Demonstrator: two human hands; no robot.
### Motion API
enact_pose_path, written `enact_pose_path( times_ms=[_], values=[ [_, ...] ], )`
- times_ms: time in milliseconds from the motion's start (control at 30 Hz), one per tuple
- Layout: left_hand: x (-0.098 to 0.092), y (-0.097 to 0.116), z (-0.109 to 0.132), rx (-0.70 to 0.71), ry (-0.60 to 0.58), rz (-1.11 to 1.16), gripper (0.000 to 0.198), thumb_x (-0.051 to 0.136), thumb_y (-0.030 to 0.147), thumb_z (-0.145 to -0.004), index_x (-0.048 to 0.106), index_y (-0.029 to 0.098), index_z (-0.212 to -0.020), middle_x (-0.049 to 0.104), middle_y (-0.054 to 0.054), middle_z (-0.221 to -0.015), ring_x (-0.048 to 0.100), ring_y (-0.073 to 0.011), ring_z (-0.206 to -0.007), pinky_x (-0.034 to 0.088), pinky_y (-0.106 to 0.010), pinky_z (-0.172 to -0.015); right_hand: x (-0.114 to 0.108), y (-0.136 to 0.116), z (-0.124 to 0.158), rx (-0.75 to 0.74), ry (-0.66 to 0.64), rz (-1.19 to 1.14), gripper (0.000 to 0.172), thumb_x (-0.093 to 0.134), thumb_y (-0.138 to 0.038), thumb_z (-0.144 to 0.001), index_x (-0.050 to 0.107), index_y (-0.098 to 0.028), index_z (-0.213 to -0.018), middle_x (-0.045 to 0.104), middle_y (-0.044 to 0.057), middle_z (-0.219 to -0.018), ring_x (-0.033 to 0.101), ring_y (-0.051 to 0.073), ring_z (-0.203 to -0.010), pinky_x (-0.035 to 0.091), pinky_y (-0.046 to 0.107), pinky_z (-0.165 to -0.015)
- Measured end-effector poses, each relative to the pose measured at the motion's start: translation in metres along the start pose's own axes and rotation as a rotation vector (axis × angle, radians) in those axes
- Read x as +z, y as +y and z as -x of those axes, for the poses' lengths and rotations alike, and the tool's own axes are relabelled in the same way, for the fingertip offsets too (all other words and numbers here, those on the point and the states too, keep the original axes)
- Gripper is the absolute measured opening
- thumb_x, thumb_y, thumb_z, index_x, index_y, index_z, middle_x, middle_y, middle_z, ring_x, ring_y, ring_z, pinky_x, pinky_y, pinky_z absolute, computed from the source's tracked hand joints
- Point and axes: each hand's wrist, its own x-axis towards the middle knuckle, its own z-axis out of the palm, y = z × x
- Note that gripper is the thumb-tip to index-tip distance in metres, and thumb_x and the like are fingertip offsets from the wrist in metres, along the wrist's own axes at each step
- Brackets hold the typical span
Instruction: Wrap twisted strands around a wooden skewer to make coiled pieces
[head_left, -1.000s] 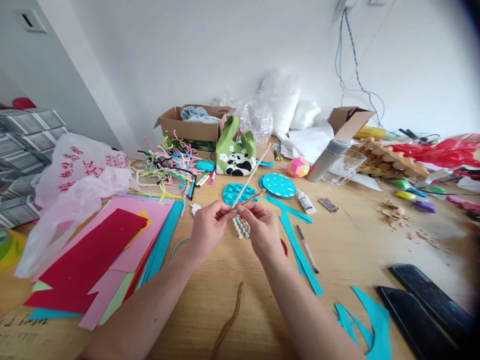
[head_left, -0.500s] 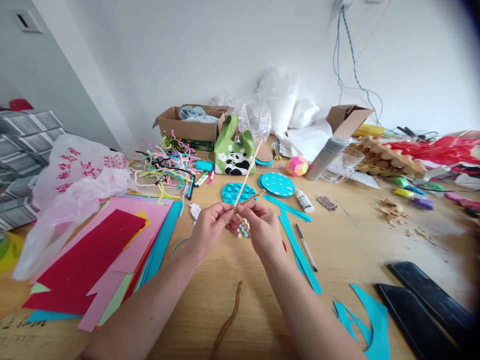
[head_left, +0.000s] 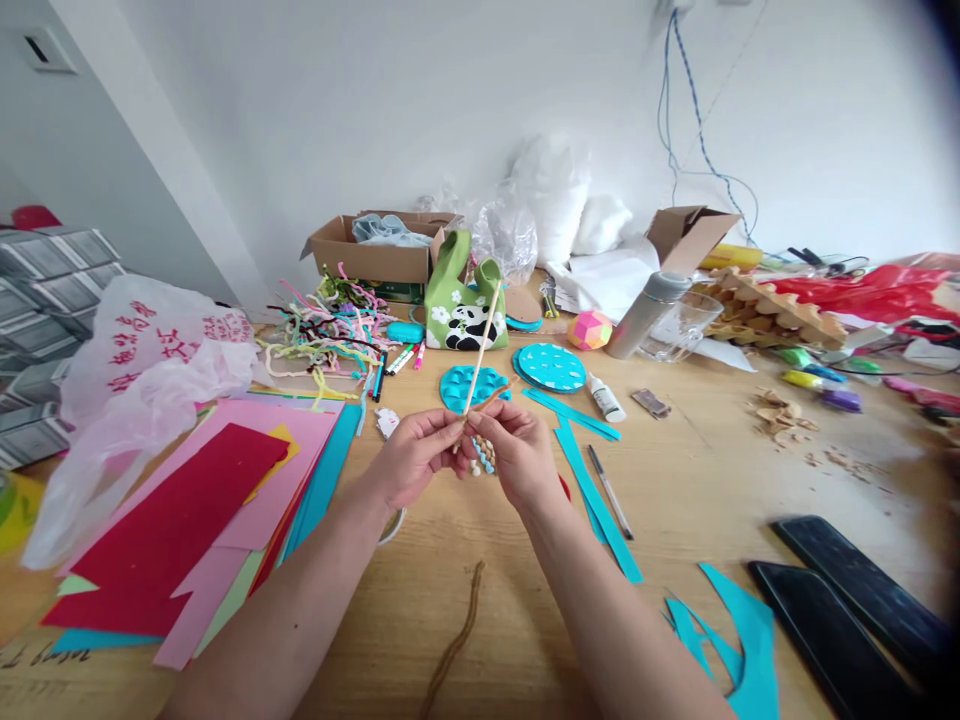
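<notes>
My left hand point(head_left: 421, 450) pinches the lower end of a thin pale stick point(head_left: 481, 352), which points up and leans slightly right. Close beside it, my right hand point(head_left: 517, 450) is closed on a brown fuzzy strip point(head_left: 497, 393) that meets the stick at the fingertips. Small white, blue and brown beads point(head_left: 484, 457) show on the table just under the fingers. A turquoise dimpled disc point(head_left: 454, 388) lies behind the hands. Another brown strip point(head_left: 459, 640) lies on the table between my forearms.
Coloured paper point(head_left: 180, 500) is stacked at left, near a plastic bag point(head_left: 150, 350). Behind are a fuzzy-stem pile point(head_left: 330, 335), a green panda bag point(head_left: 450, 290), a patterned turquoise disc point(head_left: 553, 367), a glue bottle point(head_left: 606, 398) and a grey bottle point(head_left: 649, 315). Turquoise strips point(head_left: 600, 500), a pen point(head_left: 611, 492) and black phone-like slabs point(head_left: 825, 630) lie right.
The stick has swung to a more upright angle and less of the brown strip shows past my right fingers. A ring-shaped object near my left wrist shows differently. The view has shifted slightly.
</notes>
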Motion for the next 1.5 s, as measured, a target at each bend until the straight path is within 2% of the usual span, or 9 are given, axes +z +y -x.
enact_pose_path(
  times_ms=[167, 267, 433, 567, 800, 933, 1133, 1333, 1500],
  values=[
    [0.002, -0.007, -0.003, 0.172, 0.17, -0.312, 0.028, 0.07, 0.032, -0.076, 0.06, 0.015, -0.096, 0.067, -0.002, -0.072, 0.064, -0.0146, -0.065, 0.054, -0.029, -0.064, -0.001, 0.006, -0.001, -0.088, 0.146, 0.191, 0.019, 0.071, -0.028, -0.074, 0.06, -0.017, -0.063, 0.061, -0.001, -0.059, 0.054, 0.011, -0.055, 0.043, 0.023, -0.053],
    [0.002, -0.011, -0.002, 0.292, 0.261, -0.501, 0.018, 0.068, 0.029, -0.078, 0.06, 0.016, -0.089, 0.069, -0.002, -0.073, 0.066, -0.0151, -0.069, 0.053, -0.027, -0.067, 0.0, 0.006, 0.0, -0.101, 0.148, 0.282, 0.017, 0.072, -0.028, -0.074, 0.062, -0.017, -0.065, 0.062, 0.0, -0.062, 0.057, 0.012, -0.059, 0.045, 0.025, -0.059],
    [0.004, -0.01, 0.002, 0.364, 0.321, -0.658, 0.013, 0.061, 0.03, -0.083, 0.061, 0.017, -0.081, 0.07, -0.003, -0.074, 0.067, -0.0145, -0.068, 0.052, -0.024, -0.063, 0.003, 0.004, -0.001, -0.055, 0.171, 0.126, 0.015, 0.075, -0.028, -0.069, 0.064, -0.017, -0.065, 0.065, 0.001, -0.064, 0.059, 0.013, -0.06, 0.048, 0.027, -0.061],
    [0.008, -0.006, 0.003, 0.333, 0.312, -0.609, 0.015, 0.059, 0.031, -0.084, 0.062, 0.016, -0.083, 0.068, -0.002, -0.07, 0.064, -0.0126, -0.061, 0.051, -0.023, -0.058, 0.005, 0.001, 0.0, -0.03, 0.174, 0.034, 0.016, 0.075, -0.025, -0.068, 0.063, -0.017, -0.062, 0.064, 0.0, -0.062, 0.057, 0.012, -0.057, 0.046, 0.024, -0.057],
    [0.008, 0.003, 0.004, 0.192, 0.1, -0.418, 0.026, 0.056, 0.036, -0.086, 0.064, 0.013, -0.08, 0.063, -0.003, -0.067, 0.057, -0.0109, -0.054, 0.046, -0.022, -0.048, 0.006, -0.006, 0.002, -0.001, 0.013, -0.027, 0.018, 0.07, -0.025, -0.075, 0.058, -0.018, -0.063, 0.056, -0.003, -0.05, 0.052, 0.012, -0.045, 0.042, 0.026, -0.046],
    [0.001, 0.005, 0.005, 0.122, 0.021, -0.335, 0.029, 0.057, 0.039, -0.085, 0.063, 0.013, -0.077, 0.062, -0.003, -0.065, 0.054, -0.0095, -0.051, 0.041, -0.02, -0.044, 0.003, -0.008, 0.001, 0.027, -0.035, -0.031, 0.016, 0.071, -0.025, -0.074, 0.06, -0.018, -0.065, 0.058, -0.002, -0.052, 0.054, 0.013, -0.045, 0.045, 0.028, -0.05],
    [-0.011, 0.002, 0.001, -0.107, -0.124, 0.001, 0.022, 0.066, 0.036, -0.078, 0.064, 0.014, -0.077, 0.062, -0.002, -0.059, 0.051, -0.008, -0.044, 0.035, -0.019, -0.041, 0.0, -0.009, 0.0, 0.08, -0.035, -0.009, 0.019, 0.077, -0.028, -0.067, 0.062, -0.017, -0.064, 0.063, 0.0, -0.059, 0.059, 0.014, -0.055, 0.048, 0.029, -0.057],
    [-0.007, -0.002, -0.002, -0.027, -0.04, -0.081, 0.025, 0.07, 0.035, -0.076, 0.062, 0.015, -0.089, 0.071, -0.006, -0.076, 0.065, -0.015, -0.063, 0.05, -0.028, -0.062, 0.001, -0.006, -0.001, 0.056, 0.052, 0.032, 0.021, 0.076, -0.03, -0.068, 0.059, -0.018, -0.063, 0.057, -0.004, -0.051, 0.048, 0.01, -0.04, 0.039, 0.023, -0.042],
    [-0.002, -0.002, -0.003, 0.159, 0.177, -0.326, 0.027, 0.076, 0.032, -0.069, 0.06, 0.014, -0.081, 0.07, -0.002, -0.07, 0.065, -0.014, -0.065, 0.051, -0.027, -0.067, 0.001, -0.003, -0.002, 0.042, 0.085, 0.083, 0.021, 0.079, -0.03, -0.065, 0.064, -0.016, -0.064, 0.066, 0.001, -0.061, 0.06, 0.013, -0.054, 0.049, 0.026, -0.056]
  ],
)
